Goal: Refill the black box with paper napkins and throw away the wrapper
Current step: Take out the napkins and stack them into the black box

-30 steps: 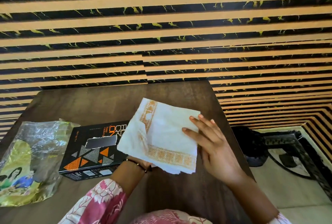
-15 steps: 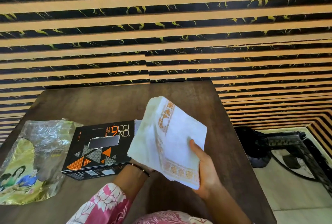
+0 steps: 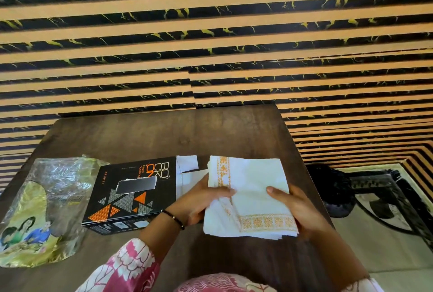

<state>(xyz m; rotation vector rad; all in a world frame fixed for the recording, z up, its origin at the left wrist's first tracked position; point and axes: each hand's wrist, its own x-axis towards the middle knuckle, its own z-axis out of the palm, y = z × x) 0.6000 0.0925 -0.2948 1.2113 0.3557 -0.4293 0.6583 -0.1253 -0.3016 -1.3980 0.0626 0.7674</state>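
Striped wall behind, tan bands alternating with black marbled ones. Dark wood surface pushed up against it. Floor at right has a patterned rug and a dark object on it, too murky to identify.

Wrapper lies at the left edge of the surface: crumpled clear plastic with a yellow-green printed part showing people. It is flat and open, just left of the box, touching or nearly so.

Box sits mid-surface, black with orange and grey triangles and white lettering, a slot cut in its top. The white flap at its right end is open.

Napkins: a white stack with orange border print, held over the surface just right of the box's open end, roughly level.

Left hand grips the stack's left edge, thumb on top, black bead bracelet on the wrist, pink floral sleeve below. Right hand clasps the right edge, thumb on top, fingers hidden beneath.
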